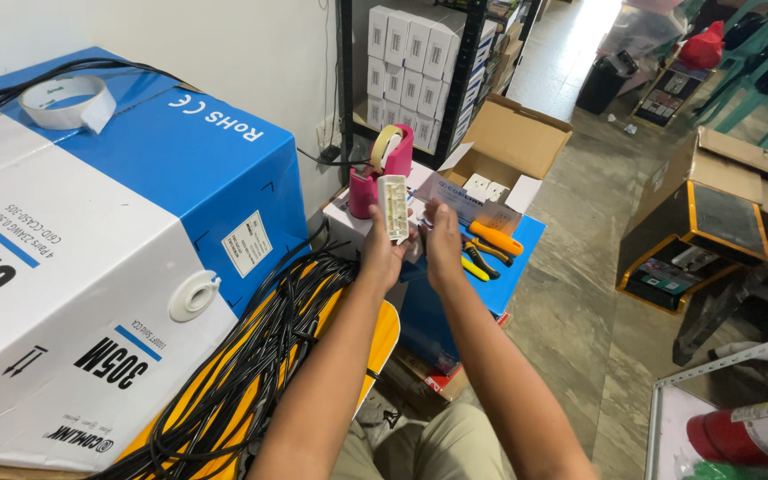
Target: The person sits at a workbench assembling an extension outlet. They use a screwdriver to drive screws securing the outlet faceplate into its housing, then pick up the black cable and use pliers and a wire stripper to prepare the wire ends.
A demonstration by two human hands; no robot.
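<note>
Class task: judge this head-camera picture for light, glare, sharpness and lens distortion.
Head view: even daylight, soft shadows; glare on the tiled floor at top; wide-lens bending at the blue and white box; the left hand and its white block look sharp, as does the right hand.

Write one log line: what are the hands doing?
left hand: holds white plastic part upright | right hand: open beside it | behind: pink tape dispenser

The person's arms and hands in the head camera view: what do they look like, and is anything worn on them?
Both forearms are bare up to the bottom edge of the picture, with no sleeves showing. The left hand and right hand wear no gloves. No watch, bracelet or ring can be seen on the wrists or fingers. Below the arms, khaki trousers cover the person's lap.
</note>
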